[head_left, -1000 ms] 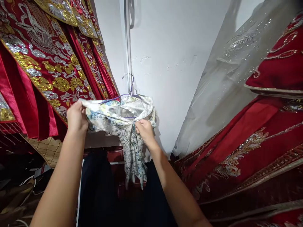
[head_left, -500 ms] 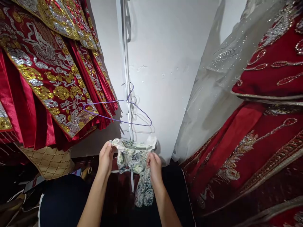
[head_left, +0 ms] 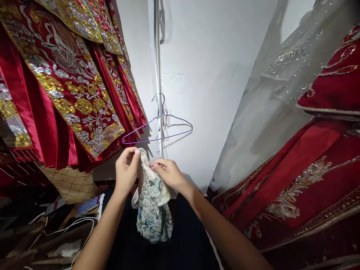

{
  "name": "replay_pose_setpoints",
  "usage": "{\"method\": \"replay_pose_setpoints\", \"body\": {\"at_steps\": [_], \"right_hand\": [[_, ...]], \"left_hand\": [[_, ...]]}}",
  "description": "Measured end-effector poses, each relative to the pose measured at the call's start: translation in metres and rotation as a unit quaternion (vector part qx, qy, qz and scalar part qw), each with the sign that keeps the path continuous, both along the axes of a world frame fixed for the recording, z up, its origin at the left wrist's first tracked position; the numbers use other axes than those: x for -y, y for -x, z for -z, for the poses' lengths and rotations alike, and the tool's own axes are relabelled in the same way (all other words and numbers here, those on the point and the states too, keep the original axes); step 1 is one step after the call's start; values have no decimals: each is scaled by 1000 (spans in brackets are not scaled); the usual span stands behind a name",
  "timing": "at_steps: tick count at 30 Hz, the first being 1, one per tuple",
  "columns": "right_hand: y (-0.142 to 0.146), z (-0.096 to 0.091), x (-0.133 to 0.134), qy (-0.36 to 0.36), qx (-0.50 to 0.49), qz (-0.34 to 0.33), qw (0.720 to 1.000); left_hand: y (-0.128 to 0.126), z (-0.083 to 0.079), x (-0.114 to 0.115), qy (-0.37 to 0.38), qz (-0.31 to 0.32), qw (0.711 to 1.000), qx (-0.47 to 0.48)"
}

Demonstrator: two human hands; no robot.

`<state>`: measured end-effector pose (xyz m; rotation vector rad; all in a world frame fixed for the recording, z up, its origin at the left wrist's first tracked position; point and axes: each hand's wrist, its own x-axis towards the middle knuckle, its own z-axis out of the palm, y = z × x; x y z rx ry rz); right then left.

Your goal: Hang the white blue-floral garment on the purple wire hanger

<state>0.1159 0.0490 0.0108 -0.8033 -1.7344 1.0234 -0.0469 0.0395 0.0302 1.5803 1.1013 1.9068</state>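
Observation:
A small floral garment (head_left: 153, 204), white with blue and green print, hangs folded lengthwise between my two hands. My left hand (head_left: 126, 173) pinches its top edge from the left. My right hand (head_left: 167, 173) pinches the same top edge from the right, the two hands almost touching. Just above them a thin purple wire hanger (head_left: 160, 129) hangs bare on a vertical metal rail (head_left: 158, 71) against the white wall.
Red robes with gold and silver embroidery (head_left: 64, 82) hang at the left. A sheer sequinned white gown (head_left: 270, 97) and red embroidered dresses (head_left: 317, 172) fill the right. Phones, cables and a quilted gold cloth (head_left: 67, 183) lie at the lower left.
The garment came off the purple hanger and dropped lower. My hands drew together, folding it lengthwise, and the hanger now swings bare on the rail.

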Motion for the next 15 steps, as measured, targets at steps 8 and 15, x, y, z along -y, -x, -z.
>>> {"method": "replay_pose_setpoints", "body": {"at_steps": [8,15], "right_hand": [[10,-25,2,20,-66,-6,998],[2,-26,-3,227,-181,-165,943]], "left_hand": [[-12,-8,9,-2,71,997,-12],[-9,2,7,65,118,984,-115]]}}
